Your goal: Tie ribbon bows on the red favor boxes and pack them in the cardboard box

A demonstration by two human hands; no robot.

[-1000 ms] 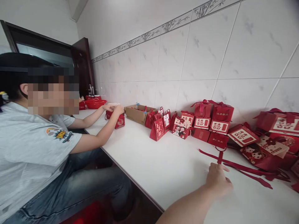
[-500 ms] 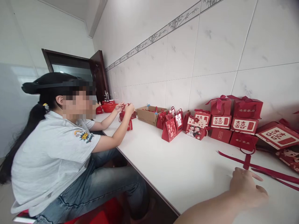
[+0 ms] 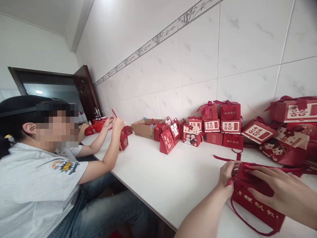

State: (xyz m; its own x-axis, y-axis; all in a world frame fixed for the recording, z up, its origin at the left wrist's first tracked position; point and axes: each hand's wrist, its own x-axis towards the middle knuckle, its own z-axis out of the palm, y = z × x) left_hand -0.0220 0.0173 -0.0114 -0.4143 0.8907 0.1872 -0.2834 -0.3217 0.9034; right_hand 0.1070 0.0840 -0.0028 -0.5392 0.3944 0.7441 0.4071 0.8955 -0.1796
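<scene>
In the head view, a white worktop runs along a tiled wall towards a dark door at ten o'clock; a co-worker sits at eight. At four o'clock, the left hand clamps the left end of a red box; the right hand lies across its top, thumb and fingers apart, its grip unclear.

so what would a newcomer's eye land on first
Probably the stack of red cardboard gift boxes, vivid against the white tiled wall. Then, at lower right, the left hand and right hand touch a red cardboard box with gold lettering. At left, a co-worker in a white short-sleeved shirt holds a red strip.
</scene>
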